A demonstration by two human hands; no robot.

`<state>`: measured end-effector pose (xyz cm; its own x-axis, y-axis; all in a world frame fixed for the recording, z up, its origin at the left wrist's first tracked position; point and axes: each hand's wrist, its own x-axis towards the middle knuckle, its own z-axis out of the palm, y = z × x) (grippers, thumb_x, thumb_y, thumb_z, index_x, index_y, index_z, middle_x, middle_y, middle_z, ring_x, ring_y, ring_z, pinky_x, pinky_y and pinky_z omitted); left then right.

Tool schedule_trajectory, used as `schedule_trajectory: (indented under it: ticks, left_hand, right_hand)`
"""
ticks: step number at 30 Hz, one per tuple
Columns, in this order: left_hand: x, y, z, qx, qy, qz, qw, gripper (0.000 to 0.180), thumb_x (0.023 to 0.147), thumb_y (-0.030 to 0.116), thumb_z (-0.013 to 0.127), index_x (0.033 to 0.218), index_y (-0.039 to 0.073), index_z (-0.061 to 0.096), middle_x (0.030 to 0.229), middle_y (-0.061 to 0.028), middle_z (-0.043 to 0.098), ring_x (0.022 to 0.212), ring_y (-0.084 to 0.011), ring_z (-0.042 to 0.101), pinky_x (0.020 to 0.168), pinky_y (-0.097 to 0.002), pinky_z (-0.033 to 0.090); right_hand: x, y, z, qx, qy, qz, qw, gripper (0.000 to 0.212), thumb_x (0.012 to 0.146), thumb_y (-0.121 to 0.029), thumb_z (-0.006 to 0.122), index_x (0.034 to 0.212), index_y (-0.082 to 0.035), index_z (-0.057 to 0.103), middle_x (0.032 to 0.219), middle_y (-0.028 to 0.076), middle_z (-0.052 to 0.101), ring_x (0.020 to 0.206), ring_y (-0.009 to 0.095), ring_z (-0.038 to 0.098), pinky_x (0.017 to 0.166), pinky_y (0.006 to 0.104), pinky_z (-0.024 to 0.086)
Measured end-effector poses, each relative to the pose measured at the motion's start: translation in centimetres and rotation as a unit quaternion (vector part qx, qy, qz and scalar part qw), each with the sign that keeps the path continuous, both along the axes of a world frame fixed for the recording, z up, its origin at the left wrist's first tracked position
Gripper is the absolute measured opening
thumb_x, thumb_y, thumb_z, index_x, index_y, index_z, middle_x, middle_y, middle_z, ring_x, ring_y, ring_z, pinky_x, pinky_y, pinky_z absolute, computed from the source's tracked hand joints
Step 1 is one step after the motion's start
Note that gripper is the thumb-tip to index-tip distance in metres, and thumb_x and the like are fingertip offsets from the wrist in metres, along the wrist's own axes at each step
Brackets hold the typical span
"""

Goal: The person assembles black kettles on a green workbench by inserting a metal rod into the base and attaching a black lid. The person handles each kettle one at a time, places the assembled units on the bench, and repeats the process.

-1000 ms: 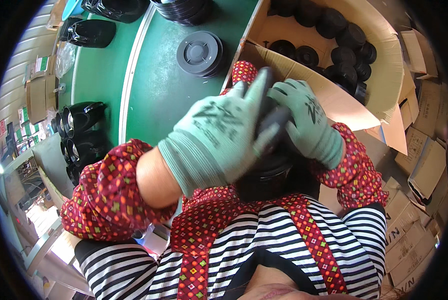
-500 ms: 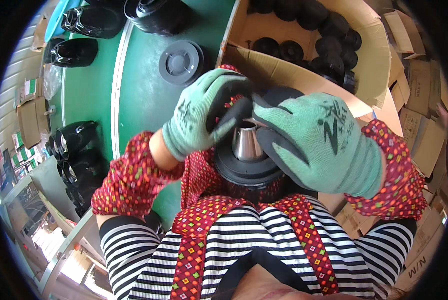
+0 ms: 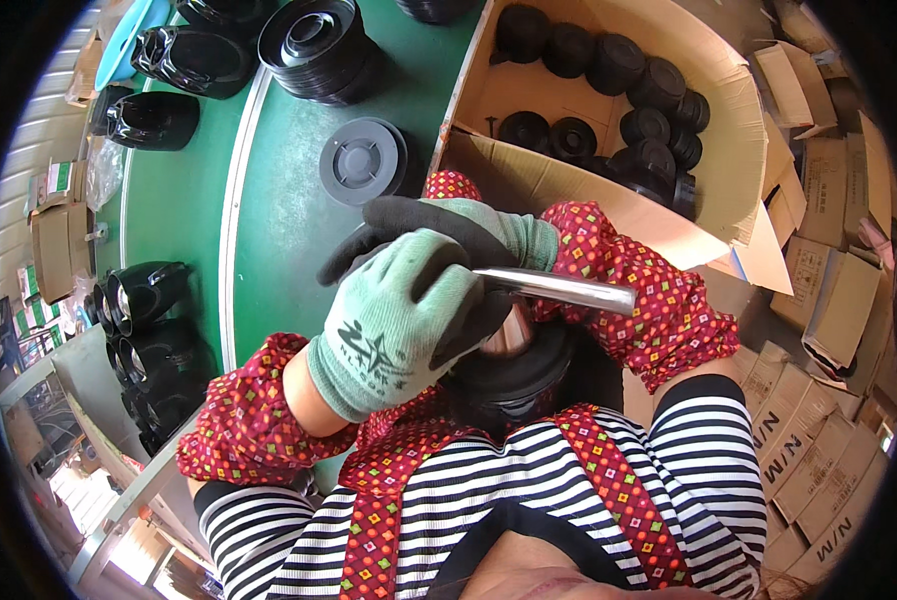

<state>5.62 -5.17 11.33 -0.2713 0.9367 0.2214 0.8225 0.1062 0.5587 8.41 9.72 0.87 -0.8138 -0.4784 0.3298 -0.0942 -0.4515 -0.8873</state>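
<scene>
While your left hand (image 3: pixel 399 325) looks clenched on the metal bar (image 3: pixel 569 289), which juts right of its fingers over the silver cone (image 3: pixel 511 335), your right hand (image 3: pixel 469 224) crosses beyond them (grip hidden, can't tell); likely a bar-handling step, next move needs steadiness.

Brightly lit; overexposed at lower left; glinting along polished silver metal bar (image 3: pixel 571 289); curved and blackened toward rim.

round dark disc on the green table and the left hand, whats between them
In the head view, the right hand lies between the left hand and the round dark disc, its black-coated fingers extended; green table shows beside them.
</scene>
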Motion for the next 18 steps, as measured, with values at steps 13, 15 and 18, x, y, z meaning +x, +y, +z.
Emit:
schedule_trajectory:
  ticks: [13,15,18]
  left_hand:
    - [7.1,7.5,0.3,-0.104,-0.092,-0.148,0.979,0.054,0.091,0.040,0.068,0.131,0.004,0.066,0.111,-0.0132,0.066,0.103,-0.0303,0.066,0.089,-0.0424,0.055]
    - [6.8,7.3,0.0,-0.096,-0.104,-0.161,0.977,0.050,0.092,0.040,0.068,0.128,0.005,0.067,0.105,-0.0111,0.067,0.093,-0.0271,0.068,0.080,-0.0396,0.056]
    - [6.5,6.1,-0.6,0.034,-0.153,-0.156,0.975,0.044,0.089,0.039,0.069,0.117,0.006,0.073,0.097,-0.0070,0.068,0.085,-0.0249,0.068,0.071,-0.0389,0.056]
  right_hand:
    - [-0.3,0.2,-2.2,0.019,0.246,-0.034,0.969,0.043,0.103,-0.016,0.060,0.143,-0.001,0.057,0.106,0.019,0.067,0.115,0.034,0.067,0.117,0.0539,0.043]
    - [-0.1,0.4,-2.8,0.019,0.263,-0.053,0.963,0.043,0.102,-0.015,0.060,0.143,-0.001,0.056,0.103,0.019,0.066,0.114,0.036,0.067,0.117,0.0557,0.042]
    - [1.1,0.5,-4.2,0.069,0.257,-0.104,0.958,0.044,0.098,-0.008,0.063,0.140,0.002,0.056,0.106,0.019,0.064,0.111,0.038,0.067,0.113,0.0544,0.046]
